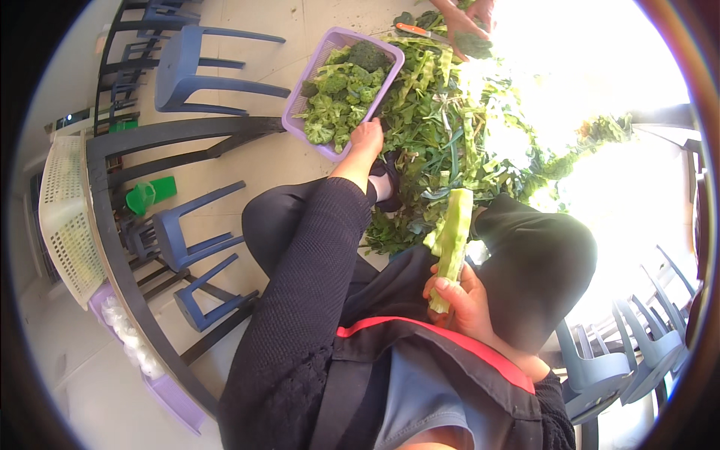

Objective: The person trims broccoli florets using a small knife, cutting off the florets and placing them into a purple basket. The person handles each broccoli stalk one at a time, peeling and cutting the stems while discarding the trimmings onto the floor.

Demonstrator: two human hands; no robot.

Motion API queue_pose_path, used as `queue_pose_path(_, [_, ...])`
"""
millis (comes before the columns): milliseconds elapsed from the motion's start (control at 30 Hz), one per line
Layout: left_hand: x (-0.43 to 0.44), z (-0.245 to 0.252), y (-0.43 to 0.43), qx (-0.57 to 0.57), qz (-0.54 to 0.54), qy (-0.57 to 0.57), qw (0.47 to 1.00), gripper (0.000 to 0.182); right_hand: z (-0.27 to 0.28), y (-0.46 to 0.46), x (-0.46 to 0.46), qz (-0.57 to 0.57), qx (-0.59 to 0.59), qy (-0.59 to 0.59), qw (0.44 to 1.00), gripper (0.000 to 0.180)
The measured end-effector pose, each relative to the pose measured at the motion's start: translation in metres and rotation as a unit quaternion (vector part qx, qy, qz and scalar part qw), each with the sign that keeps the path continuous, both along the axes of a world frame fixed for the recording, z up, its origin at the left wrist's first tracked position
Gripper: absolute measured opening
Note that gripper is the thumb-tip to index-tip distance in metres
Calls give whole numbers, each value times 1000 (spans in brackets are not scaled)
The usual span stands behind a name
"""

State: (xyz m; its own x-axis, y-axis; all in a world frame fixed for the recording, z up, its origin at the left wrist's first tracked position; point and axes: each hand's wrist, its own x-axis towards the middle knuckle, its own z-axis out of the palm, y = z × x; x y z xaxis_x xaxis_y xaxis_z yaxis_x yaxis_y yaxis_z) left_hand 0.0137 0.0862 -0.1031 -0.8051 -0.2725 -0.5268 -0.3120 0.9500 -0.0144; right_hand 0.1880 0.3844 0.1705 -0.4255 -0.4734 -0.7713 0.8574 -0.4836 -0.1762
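Observation:
At the near right corner of a purple plastic basket (399, 59), my left hand (367, 138) has its fingers curled at the rim; its fingertips are partly hidden. Cut broccoli florets (334, 93) fill the basket. In front of my lap, my right hand (464, 295) grips the lower end of a thick, pale green peeled broccoli stem (457, 225), which points away from me. Whether that hand also holds something beneath the stem cannot be told. A heap of leaves and stem trimmings (427, 124) covers the floor between my legs and beyond, right of the basket.
Another person's hands (464, 25) hold dark green broccoli at the heap's far end, beside an orange-handled knife (413, 29). Blue plastic stools (185, 70) and a dark table frame (152, 138) stand at left. More stools (599, 365) are at right. Glare washes out the upper right.

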Motion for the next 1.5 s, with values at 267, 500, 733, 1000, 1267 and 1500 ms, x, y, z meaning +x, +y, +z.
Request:
queue_pose_path(267, [17, -3, 1, -53, 44, -41, 997, 30, -7, 13, 5, -52, 3, -21, 998, 32])
queue_pose_path(500, [-2, 6, 17, -14, 104, -35, 994, 32, -15, 13, 1, -40, -4, -16, 999, 29])
queue_pose_path(733, [22, -54, -10, -58, 146, -99, 983, 38, -8, 25, -2, 16, 4, 25, 1000, 33])
queue_pose_path(1000, [32, -55, 7, -18, 437, 156, 886, 18, -16, 27, -7, 13, 41, 37, 998, 42])
queue_pose_path(1267, [34, -30, 5, -74, 454, 94, 883, 35, -13, 27, -12, -6, 34, 36, 999, 35])
queue_pose_path(1500, [7, 28, -13, -52, 370, 82, 924, 33, -6, 19, 2, -16, -31, 16, 999, 34])
